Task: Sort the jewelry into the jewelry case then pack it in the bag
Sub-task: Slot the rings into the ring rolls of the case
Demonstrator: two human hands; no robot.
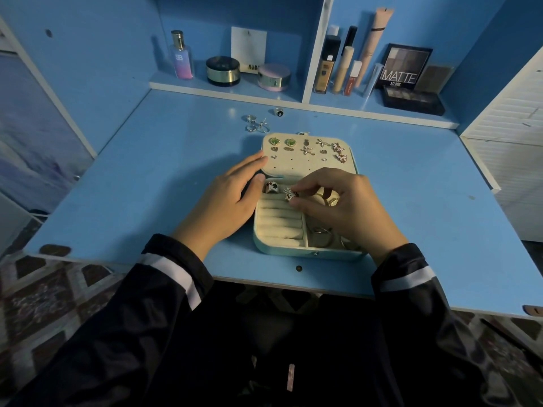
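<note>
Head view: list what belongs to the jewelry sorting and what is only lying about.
Job: jewelry case, ring pinched in the right hand, left hand against the case, loose rings on the desk, earrings in the lid.
Lying about: perfume bottle, black compact, pink compact, eyeshadow palette, foundation bottle.

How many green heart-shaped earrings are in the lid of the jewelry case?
2. Both are pinned in the far row of the lid: the corner earring at the left end, the second earring just right of it. Nothing covers that row.
</note>
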